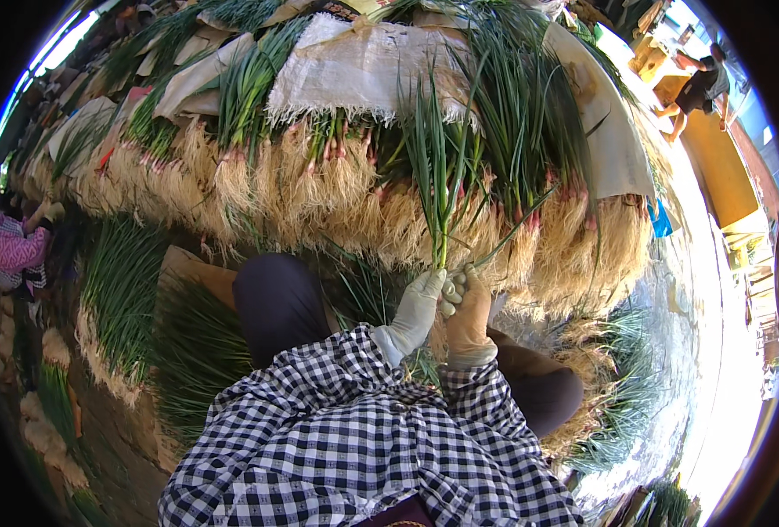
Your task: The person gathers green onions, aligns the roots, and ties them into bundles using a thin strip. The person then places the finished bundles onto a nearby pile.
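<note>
My left hand [414,309], in a pale glove, grips a small bunch of green onion-like plants [439,204] near its lower end. The leaves point up and away from me. Close against it, my right hand [470,313], also gloved, has its fingers curled in. A single long green leaf [518,227] comes out by its thumb and slants up to the right. Pale roots [437,339] hang below the hands, and the fingers hide the base of the bunch. Just beyond lies a long heap of similar plants, their tan roots [343,191] facing me.
Woven sacking [370,66] covers part of the heap. More plants lie at left [123,290] and by my right knee [600,388]. A person in a pink top [17,247] works at far left; another person [702,85] is at upper right. Bright wet-looking ground [679,356] runs along the right.
</note>
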Demonstrator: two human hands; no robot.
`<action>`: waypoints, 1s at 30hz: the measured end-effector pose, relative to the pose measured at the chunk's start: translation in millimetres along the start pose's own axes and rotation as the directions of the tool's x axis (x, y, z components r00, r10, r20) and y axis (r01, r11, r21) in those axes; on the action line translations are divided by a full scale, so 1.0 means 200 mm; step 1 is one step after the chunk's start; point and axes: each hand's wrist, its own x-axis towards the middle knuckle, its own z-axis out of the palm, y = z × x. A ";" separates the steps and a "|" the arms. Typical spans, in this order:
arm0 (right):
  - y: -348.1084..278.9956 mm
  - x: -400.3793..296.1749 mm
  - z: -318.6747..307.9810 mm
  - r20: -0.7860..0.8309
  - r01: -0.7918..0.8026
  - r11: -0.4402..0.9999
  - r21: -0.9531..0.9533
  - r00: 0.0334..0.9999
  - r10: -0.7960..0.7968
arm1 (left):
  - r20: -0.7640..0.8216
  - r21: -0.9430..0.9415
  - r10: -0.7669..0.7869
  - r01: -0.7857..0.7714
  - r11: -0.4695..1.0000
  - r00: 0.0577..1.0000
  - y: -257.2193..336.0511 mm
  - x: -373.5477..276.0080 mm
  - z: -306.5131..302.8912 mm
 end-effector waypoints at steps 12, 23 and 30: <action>0.06 0.23 -0.77 0.430 0.430 -0.310 -0.848 0.900 0.071 | 0.355 -0.391 -0.191 0.331 0.859 0.915 0.10 -0.05 -0.10; -0.03 0.27 -0.01 0.058 0.266 0.920 -0.287 0.964 -0.261 | 0.078 -0.001 -0.006 0.007 1.000 0.997 0.13 -0.06 -0.05; -0.52 0.23 0.13 0.343 0.186 -0.321 -0.929 0.756 -0.557 | 0.454 -0.157 -0.156 0.252 0.955 0.877 0.34 0.06 -0.07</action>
